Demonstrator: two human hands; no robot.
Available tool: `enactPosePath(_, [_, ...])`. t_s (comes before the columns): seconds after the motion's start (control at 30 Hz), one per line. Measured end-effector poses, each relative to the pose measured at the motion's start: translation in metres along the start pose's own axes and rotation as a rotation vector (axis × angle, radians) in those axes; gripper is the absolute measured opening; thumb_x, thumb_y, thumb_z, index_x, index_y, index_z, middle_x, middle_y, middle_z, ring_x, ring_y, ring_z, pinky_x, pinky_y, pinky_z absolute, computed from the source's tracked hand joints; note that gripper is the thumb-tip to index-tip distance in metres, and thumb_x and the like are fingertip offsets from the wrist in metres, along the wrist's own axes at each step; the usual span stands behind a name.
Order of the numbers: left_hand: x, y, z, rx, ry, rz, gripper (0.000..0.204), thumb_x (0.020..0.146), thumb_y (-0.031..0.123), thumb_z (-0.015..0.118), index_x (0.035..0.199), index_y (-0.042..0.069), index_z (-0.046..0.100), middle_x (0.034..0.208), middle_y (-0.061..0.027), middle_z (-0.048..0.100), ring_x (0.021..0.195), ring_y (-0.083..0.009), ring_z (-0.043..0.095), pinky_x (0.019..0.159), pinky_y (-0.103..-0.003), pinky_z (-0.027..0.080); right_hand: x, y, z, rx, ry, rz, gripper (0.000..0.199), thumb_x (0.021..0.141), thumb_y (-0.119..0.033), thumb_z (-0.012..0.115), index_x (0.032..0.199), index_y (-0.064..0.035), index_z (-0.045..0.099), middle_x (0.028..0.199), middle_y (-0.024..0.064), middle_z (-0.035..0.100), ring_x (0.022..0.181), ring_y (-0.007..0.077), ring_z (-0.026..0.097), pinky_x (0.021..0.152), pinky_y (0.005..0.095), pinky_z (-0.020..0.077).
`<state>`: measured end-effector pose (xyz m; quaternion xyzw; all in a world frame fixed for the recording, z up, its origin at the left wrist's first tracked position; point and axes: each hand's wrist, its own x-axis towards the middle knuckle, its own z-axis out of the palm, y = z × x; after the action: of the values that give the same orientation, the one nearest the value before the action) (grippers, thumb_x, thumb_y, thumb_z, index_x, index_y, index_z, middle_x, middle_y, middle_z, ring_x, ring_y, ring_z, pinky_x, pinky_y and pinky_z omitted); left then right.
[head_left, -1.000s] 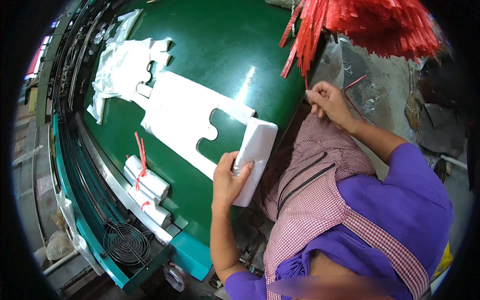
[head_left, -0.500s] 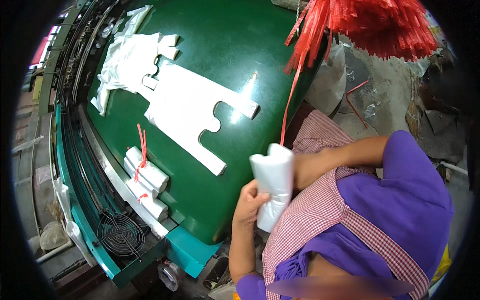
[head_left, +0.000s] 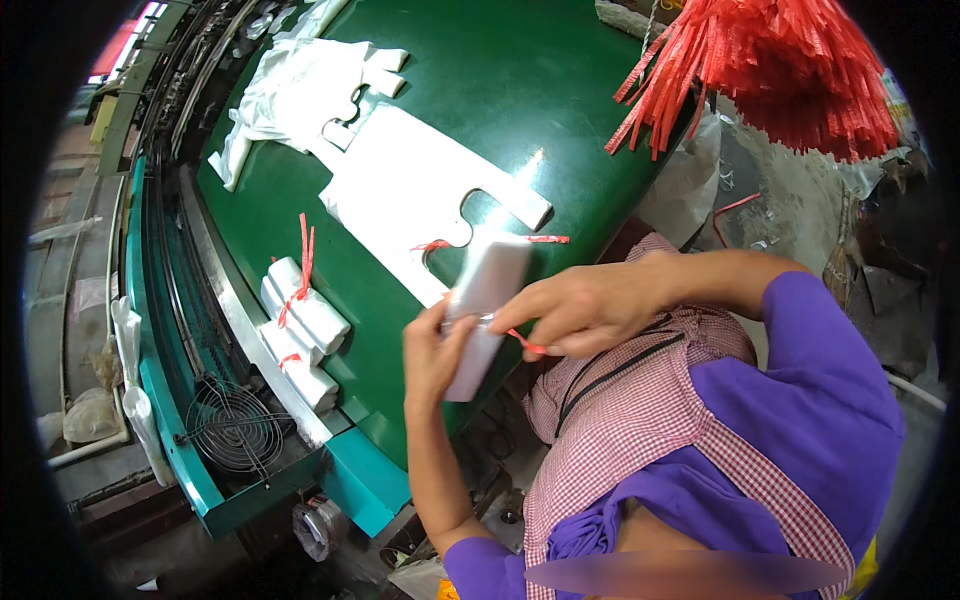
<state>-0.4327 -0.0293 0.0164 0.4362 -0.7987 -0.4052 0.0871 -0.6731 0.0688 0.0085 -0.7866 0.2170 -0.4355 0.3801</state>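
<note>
While the left hand [head_left: 432, 355] clasps a white bundle [head_left: 494, 272], the right hand [head_left: 595, 305] pinches red ribbon [head_left: 526, 343]; white bags [head_left: 395, 185] lie near.

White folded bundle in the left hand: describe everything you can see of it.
The white folded bundle is long, narrow and smooth, and looks like thin plastic film folded into a flat pack. Its upper end is blurred, so fine detail is lost. It is held aslant, upper end leaning right, at the near edge of the green table. The left hand grips it from the left around the middle. The right hand, holding a red strip, is at its right side; whether the strip encircles it is unclear.
</note>
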Motion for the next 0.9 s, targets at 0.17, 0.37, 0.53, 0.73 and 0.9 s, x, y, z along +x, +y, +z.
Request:
enactPosePath(0.17, [0.015,0.019,0.042,0.3,0.171,0.353,0.043,0.073,0.0,0.062,0.117,0.002,0.061,0.104,-0.0133,0.062,0.097,-0.038,0.054,0.085,-0.04,0.046,0.039,0.037,-0.005,0.554,0.127,0.555,0.028,0.09,-0.012,0.044,0.098,0.0079,0.062,0.082,0.0099,0.065,0.073,0.0145,0.064,0.068,0.0297,0.0514])
enactPosePath(0.37, [-0.001,-0.024,0.052,-0.425,0.293,0.272,0.025,0.086,-0.004,0.063,0.111,-0.007,0.064,0.097,-0.0049,0.061,0.081,-0.0099,0.056,0.07,-0.023,0.046,0.027,0.046,0.011,-0.245,-0.103,0.382,0.019,0.079,-0.005,0.053,0.093,0.0026,0.064,0.094,0.0184,0.063,0.09,0.0299,0.064,0.076,0.0395,0.0511])
enactPosePath(0.53, [0.002,-0.024,0.06,-0.683,0.374,0.136,0.01,0.089,0.002,0.065,0.096,-0.005,0.068,0.077,-0.0055,0.064,0.064,-0.0079,0.056,0.059,-0.02,0.044,0.021,0.037,0.013,-0.717,0.034,-0.038,0.012,0.078,-0.011,0.061,0.08,-0.0009,0.066,0.098,0.0128,0.058,0.099,0.0293,0.059,0.065,0.0387,0.0537])
enactPosePath(0.73, [0.01,-0.024,0.065,-0.66,0.418,0.13,0.008,0.092,0.005,0.061,0.089,-0.002,0.06,0.075,-0.0054,0.063,0.062,-0.0076,0.056,0.056,-0.019,0.044,0.017,0.035,0.022,-0.869,-0.437,-0.121,0.015,0.078,-0.018,0.06,0.082,-0.0047,0.066,0.098,0.0085,0.057,0.098,0.0238,0.055,0.058,0.0333,0.0521])
enactPosePath(0.9, [0.006,-0.032,0.061,-0.827,0.433,0.164,0.011,0.094,0.005,0.058,0.085,-0.001,0.055,0.077,-0.0057,0.063,0.06,-0.0061,0.052,0.052,-0.018,0.04,0.029,0.043,0.011,-0.967,-0.334,-0.24,0.015,0.076,-0.018,0.061,0.079,-0.0054,0.068,0.09,0.0054,0.059,0.097,0.023,0.056,0.057,0.0346,0.0503])
